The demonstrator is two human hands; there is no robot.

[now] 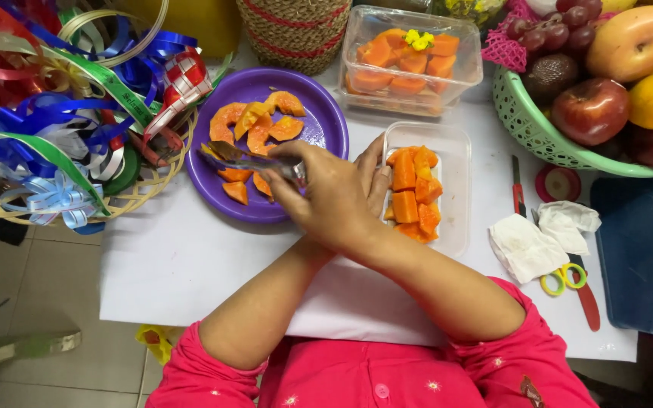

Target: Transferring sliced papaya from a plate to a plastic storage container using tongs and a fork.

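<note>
- Head view: the arms cross over the white surface [190, 264]. The right hand [326, 198] reaches left across the body and its grip pinches the handle of a thin metal knife [243, 157], whose blade lies over the round purple plastic plate [326, 113].
- The left hand [376, 177] lies under the right wrist, mostly hidden; its fingers rest at the near edge of the clear rectangular plastic tray [455, 151]. Whether that grip is spread or pressed together, I cannot tell.
- The orange papaya slices [258, 125] lie curved on the purple plate, some already in short chunks near the blade. The cut papaya chunks [413, 193] are packed in a row inside the clear tray.
- Judged from this, the step in hand is cutting or lifting a piece off the plate with the blade; the next move calls for a steady blade and a short carry rightwards into the tray.
- Around: a second clear plastic box of papaya chunks [410, 60] behind the tray, a green plastic basket of mixed fruit [538, 132] at the right, a woven basket of coloured ribbons [77, 98] at the left, crumpled white tissues [542, 238], yellow-handled scissors [564, 278].
- In the way: the crossed forearms crowd the path between plate and tray, and the ribbon basket touches the plate's left rim.
</note>
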